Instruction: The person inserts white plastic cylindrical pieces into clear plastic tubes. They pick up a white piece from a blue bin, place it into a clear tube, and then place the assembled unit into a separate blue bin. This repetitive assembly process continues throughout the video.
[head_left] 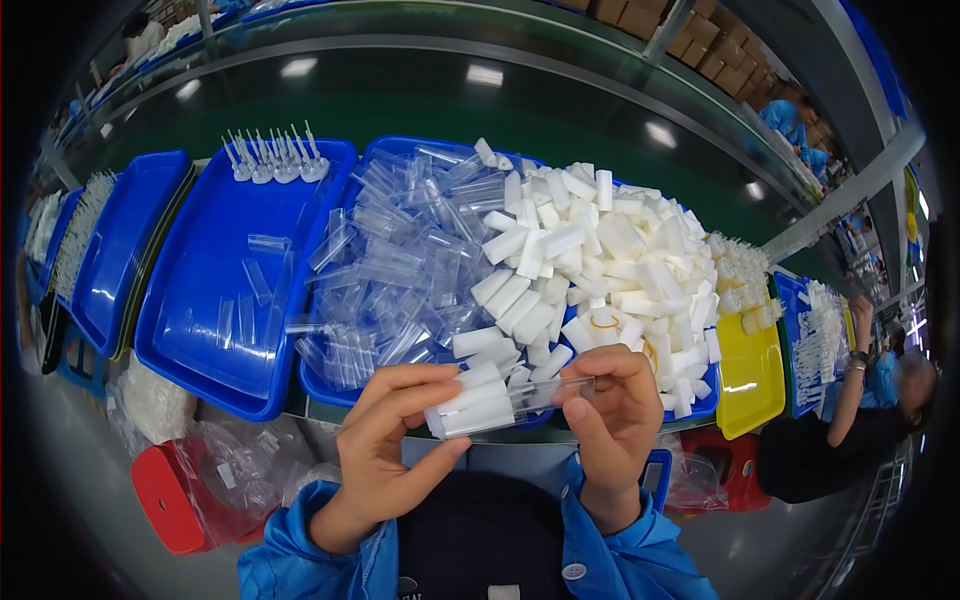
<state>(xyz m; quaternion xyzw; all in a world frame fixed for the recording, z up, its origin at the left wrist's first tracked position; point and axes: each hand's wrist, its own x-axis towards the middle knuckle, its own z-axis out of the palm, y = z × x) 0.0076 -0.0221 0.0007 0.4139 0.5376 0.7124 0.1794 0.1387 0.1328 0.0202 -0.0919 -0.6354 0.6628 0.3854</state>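
My left hand (395, 430) is closed around a few white foam-like blocks (475, 403) held side by side, thumb below and fingers above. Clear plastic wraps at least part of them. Between the thumb and fingers of my right hand (615, 425) is pinched a clear plastic sleeve (540, 396), its left end meeting the blocks. How far the blocks sit inside it I cannot tell. Just beyond my hands lie a heap of clear sleeves (400, 265) and, to its right, a taller heap of white blocks (625, 240).
At left, a blue tray (205, 300) holds several loose clear sleeves and upright white stemmed parts (275, 160). A yellow tray (750, 375) stands at right. Behind runs a green conveyor belt (400, 100). Red stools (165, 500) flank me; a co-worker (830, 450) is at far right.
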